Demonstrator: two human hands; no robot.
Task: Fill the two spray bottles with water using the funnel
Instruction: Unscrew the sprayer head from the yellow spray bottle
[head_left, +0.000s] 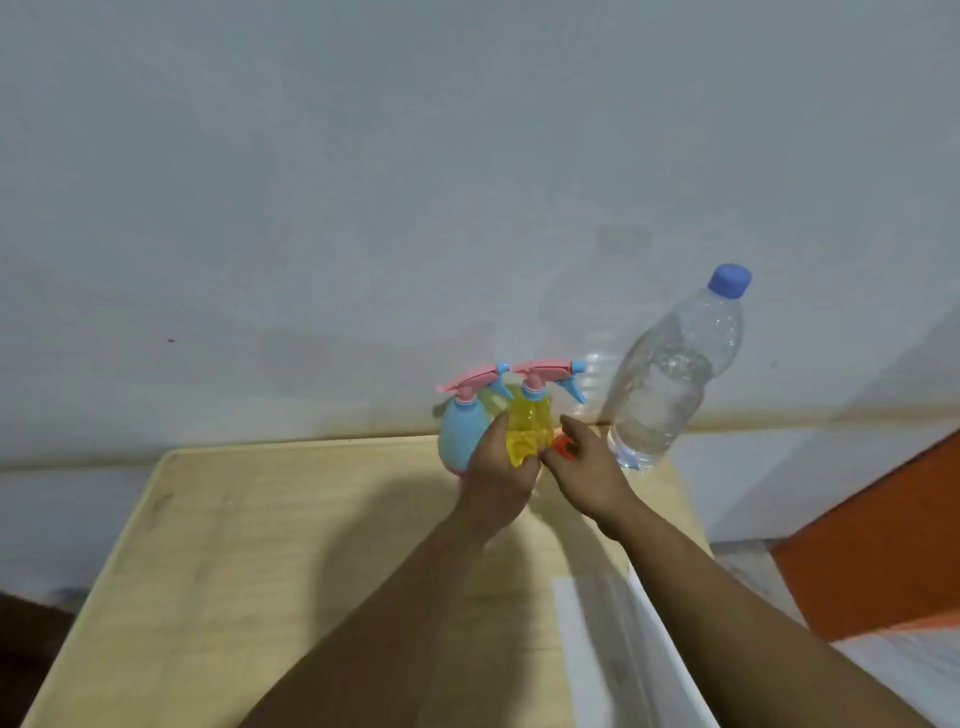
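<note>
Two small spray bottles stand at the far edge of a wooden table (249, 561), each with a pink trigger head and blue nozzle. The blue spray bottle (460, 435) is on the left, the yellow spray bottle (527, 428) beside it on the right. My left hand (501, 470) wraps around the lower part of the yellow bottle. My right hand (587, 467) pinches a small orange funnel (563, 447) just right of that bottle; most of the funnel is hidden by my fingers. A large clear water bottle (670, 379) with a blue cap stands at the table's far right corner.
A pale wall rises right behind the table. A white object (597, 639) lies along the table's right edge near me. An orange surface (883, 545) sits lower down to the right.
</note>
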